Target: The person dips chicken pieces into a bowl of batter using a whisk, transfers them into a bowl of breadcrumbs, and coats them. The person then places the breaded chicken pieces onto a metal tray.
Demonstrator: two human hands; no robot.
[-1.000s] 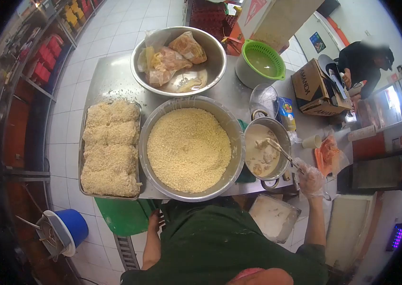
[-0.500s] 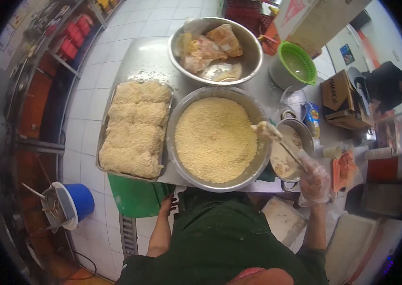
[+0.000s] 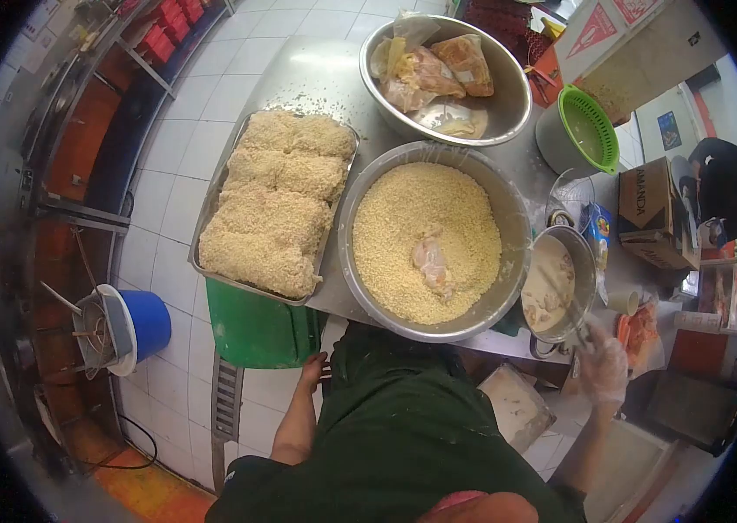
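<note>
My right hand [image 3: 604, 370], in a clear plastic glove, is closed around metal tongs [image 3: 580, 335], blurred by motion, at the near right edge of the batter pot [image 3: 593, 261]. Pieces lie in the pale liquid there. A wet chicken piece [image 3: 432, 266] rests on the yellowish crumbs [image 3: 394, 205] inside a large metal bowl [image 3: 366, 292]. Bare and low, my left hand [image 3: 314, 370] hangs between my dark green clothing and a green bin [image 3: 264, 327], its fingers apart and nothing seen in them. Several crumb-coated pieces [image 3: 272, 205] fill a metal tray [image 3: 203, 209] on the left.
Behind the crumbs stands a metal bowl [image 3: 521, 96] with bagged raw chicken [image 3: 429, 74]. A green strainer [image 3: 570, 118] sits over a bucket, near a cardboard box [image 3: 647, 205]. A blue bucket [image 3: 149, 324] is at lower left. Another person [image 3: 724, 179] is at far right.
The chicken piece went from the tongs above the bowl's right edge onto the crumbs. My right hand and the tongs moved back toward the pot's near side. The whole view shifted slightly.
</note>
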